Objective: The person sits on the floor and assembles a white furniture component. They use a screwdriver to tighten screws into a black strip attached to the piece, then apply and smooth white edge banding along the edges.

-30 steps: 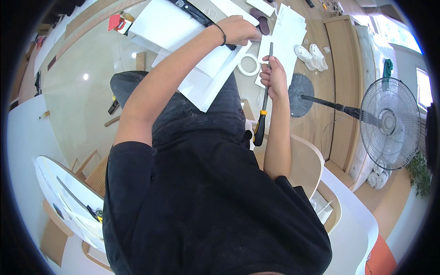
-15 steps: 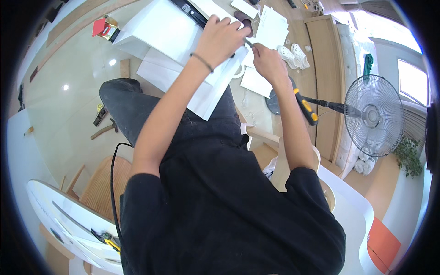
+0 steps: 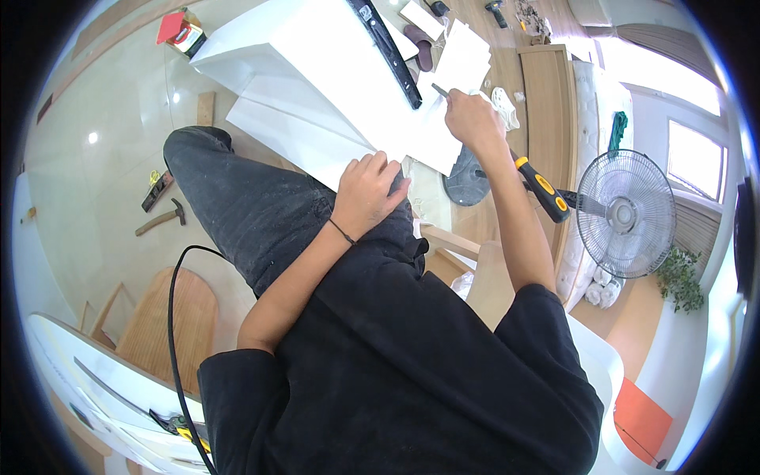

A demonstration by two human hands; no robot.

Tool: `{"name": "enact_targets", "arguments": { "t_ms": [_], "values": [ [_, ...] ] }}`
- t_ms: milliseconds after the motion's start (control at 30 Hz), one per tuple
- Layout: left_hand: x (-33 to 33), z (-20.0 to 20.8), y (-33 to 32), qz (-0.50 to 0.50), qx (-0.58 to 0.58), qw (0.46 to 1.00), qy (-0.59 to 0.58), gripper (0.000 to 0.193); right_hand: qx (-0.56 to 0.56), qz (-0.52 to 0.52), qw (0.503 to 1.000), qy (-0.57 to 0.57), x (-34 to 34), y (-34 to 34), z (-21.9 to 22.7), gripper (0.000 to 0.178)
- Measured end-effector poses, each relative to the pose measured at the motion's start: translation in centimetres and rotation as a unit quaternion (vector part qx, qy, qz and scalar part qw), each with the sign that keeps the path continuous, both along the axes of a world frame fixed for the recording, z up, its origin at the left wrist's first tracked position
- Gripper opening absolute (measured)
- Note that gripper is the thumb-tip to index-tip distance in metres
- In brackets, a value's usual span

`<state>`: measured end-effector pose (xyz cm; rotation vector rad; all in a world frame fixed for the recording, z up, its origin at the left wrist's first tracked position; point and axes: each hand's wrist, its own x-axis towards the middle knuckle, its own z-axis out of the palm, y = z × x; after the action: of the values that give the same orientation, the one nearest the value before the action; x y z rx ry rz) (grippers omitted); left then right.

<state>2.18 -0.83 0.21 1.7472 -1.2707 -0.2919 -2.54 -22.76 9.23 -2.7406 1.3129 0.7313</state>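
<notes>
A white panelled box or drawer (image 3: 317,87) lies tilted over my thighs, with a black metal slide rail (image 3: 388,55) along its upper face. My right hand (image 3: 473,119) closes round the grey blade of a file-like tool, whose tip pokes out past the fingers. Its yellow-and-black handle (image 3: 544,190) shows beyond my forearm. My left hand (image 3: 368,194) is over my lap at the box's near edge, fingers loosely bent and thumb apart. A dark patch shows between thumb and forefinger; I cannot tell whether it is trouser cloth.
White boards (image 3: 463,55) and a purple slipper (image 3: 419,47) lie beyond the box. A standing fan (image 3: 625,214) is at right, its round base (image 3: 467,178) near my right arm. On the left floor are a hammer (image 3: 162,218), a hand plane (image 3: 157,191) and a red-topped can (image 3: 182,36).
My left hand has left the rail's end and come back toward my lap. My right hand, still round the tool, has shifted slightly away from the rail. More of the rail shows now.
</notes>
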Motion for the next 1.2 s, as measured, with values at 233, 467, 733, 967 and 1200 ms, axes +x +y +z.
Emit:
{"name": "enact_targets", "arguments": {
  "t_ms": [233,467,733,967,1200],
  "values": [
    [-0.8,-1.7,0.0,-0.007,0.064,0.998,-0.004,0.023,-0.023,0.02,0.999,0.022,-0.3,0.0,-1.4,0.031],
    [2.2,-0.9,3.6,-0.02,0.081,0.957,0.278,0.02,-0.095,-0.04,0.994,0.023,-2.1,-4.0,-1.7,0.034],
    [2.3,-1.2,10.0,0.011,0.049,0.961,0.274,0.022,0.005,-0.113,0.977,-0.179,-3.3,2.7,1.7,0.041],
    [0.1,-0.2,9.5,0.031,0.011,0.999,0.041,0.02,0.068,-0.138,0.942,-0.299,-5.5,9.4,1.0,0.034],
    [-0.9,-1.4,8.5,0.079,0.071,0.945,0.311,0.03,0.201,-0.114,0.937,-0.263,-8.6,15.5,0.4,0.026]
  ]
}}
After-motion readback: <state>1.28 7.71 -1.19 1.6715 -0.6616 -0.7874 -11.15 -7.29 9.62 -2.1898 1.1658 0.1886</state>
